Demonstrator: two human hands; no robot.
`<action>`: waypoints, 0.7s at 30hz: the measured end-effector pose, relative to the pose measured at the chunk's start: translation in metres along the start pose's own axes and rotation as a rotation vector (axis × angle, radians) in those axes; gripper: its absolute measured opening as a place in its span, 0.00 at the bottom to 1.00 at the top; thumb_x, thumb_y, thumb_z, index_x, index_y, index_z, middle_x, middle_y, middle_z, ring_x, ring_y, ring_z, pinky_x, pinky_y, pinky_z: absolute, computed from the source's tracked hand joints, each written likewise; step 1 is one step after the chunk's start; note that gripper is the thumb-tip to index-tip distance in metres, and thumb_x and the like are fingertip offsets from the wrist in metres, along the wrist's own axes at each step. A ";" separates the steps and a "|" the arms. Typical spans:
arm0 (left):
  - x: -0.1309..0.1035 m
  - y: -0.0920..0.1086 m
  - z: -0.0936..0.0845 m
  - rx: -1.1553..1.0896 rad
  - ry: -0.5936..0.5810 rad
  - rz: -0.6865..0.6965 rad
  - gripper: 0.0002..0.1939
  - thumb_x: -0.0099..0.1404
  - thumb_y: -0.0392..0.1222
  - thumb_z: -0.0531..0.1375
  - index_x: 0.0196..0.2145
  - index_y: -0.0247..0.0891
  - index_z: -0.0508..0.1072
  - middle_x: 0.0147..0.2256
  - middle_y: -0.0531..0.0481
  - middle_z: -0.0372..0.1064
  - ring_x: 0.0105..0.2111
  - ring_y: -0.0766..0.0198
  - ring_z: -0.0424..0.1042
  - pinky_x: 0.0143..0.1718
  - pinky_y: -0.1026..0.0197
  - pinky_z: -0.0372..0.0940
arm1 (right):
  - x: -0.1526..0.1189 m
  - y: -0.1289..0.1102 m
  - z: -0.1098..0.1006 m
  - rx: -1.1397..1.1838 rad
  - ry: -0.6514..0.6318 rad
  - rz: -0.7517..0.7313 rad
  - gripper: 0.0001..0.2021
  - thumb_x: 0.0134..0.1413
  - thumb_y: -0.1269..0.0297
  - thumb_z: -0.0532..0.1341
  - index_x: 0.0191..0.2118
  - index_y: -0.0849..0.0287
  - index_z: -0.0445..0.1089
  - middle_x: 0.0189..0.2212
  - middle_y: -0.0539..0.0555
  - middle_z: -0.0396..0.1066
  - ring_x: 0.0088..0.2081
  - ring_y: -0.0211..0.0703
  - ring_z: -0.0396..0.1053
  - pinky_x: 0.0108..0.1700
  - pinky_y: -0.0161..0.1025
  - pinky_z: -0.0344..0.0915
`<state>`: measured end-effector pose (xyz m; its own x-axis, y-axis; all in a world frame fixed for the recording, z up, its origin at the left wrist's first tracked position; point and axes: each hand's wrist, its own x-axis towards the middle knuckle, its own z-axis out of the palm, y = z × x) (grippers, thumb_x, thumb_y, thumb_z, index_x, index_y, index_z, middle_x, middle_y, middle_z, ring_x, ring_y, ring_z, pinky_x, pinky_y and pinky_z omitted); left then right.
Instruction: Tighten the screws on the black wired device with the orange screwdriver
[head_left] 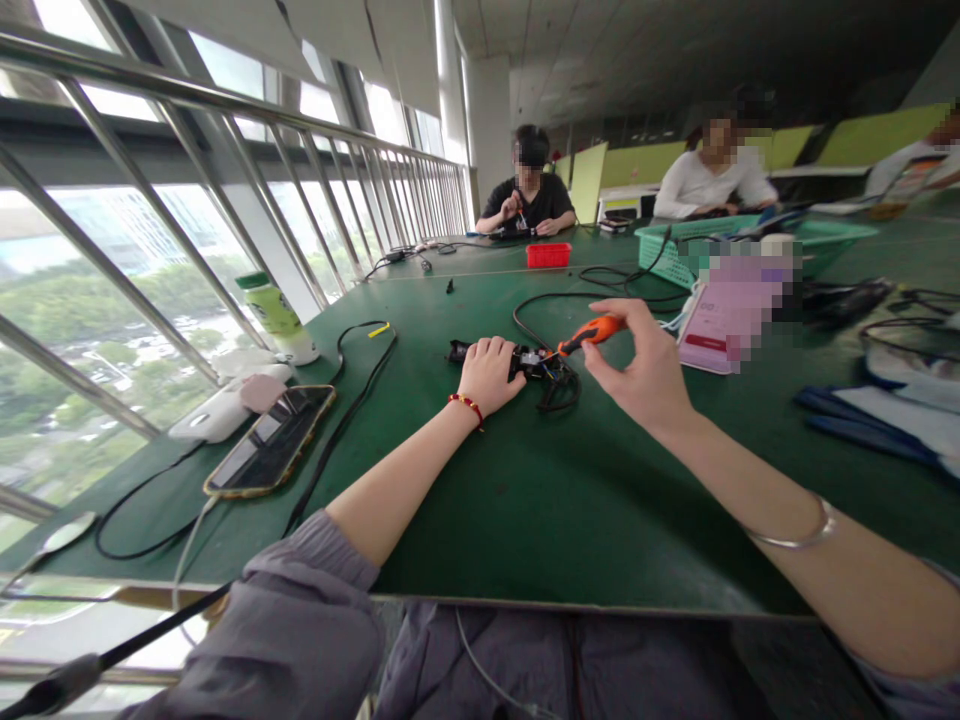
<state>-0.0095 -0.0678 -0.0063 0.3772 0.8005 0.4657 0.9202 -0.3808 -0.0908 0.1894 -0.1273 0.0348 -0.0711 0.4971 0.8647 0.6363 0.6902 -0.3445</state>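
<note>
A black device (531, 362) with exposed wires and a cable lies on the green table in the middle of the view. My left hand (489, 375) is closed over its body, the fingers wrapped round it and hiding part of it. To the right, my right hand (637, 365) pinches the handle of an orange and black screwdriver (592, 334) between thumb and fingers. The screwdriver's shaft points left, and its tip is at the device's wired right part. Whether the tip touches it is too small to tell.
On the left of the green table (510, 500) are a phone (271, 440), a white power bank (214, 408), a cup (277, 320) and cables. A red tray (549, 256), green basket (664, 256) and pink-screened phone (712, 325) stand farther back. People sit beyond.
</note>
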 end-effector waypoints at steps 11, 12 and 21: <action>0.000 -0.001 0.000 0.010 -0.001 -0.002 0.18 0.62 0.45 0.54 0.48 0.35 0.67 0.47 0.42 0.66 0.49 0.51 0.61 0.51 0.52 0.58 | 0.000 0.000 0.001 -0.001 -0.005 0.010 0.13 0.48 0.64 0.60 0.42 0.56 0.67 0.35 0.53 0.73 0.35 0.46 0.70 0.44 0.46 0.64; 0.000 -0.001 0.001 0.010 0.004 0.000 0.18 0.62 0.45 0.54 0.48 0.35 0.67 0.47 0.42 0.66 0.49 0.51 0.62 0.51 0.52 0.58 | 0.000 0.000 0.000 0.011 -0.001 0.000 0.14 0.48 0.65 0.59 0.44 0.56 0.66 0.37 0.54 0.73 0.36 0.46 0.71 0.44 0.46 0.65; 0.000 -0.001 0.002 0.003 0.011 -0.001 0.18 0.62 0.45 0.54 0.47 0.36 0.68 0.47 0.42 0.66 0.49 0.51 0.62 0.51 0.51 0.58 | -0.001 -0.001 0.001 -0.063 -0.039 0.037 0.08 0.49 0.61 0.60 0.36 0.55 0.68 0.26 0.51 0.72 0.30 0.46 0.69 0.42 0.46 0.64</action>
<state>-0.0105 -0.0662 -0.0077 0.3749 0.7957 0.4757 0.9210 -0.3783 -0.0930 0.1883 -0.1281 0.0342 -0.0761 0.5428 0.8364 0.6858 0.6374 -0.3513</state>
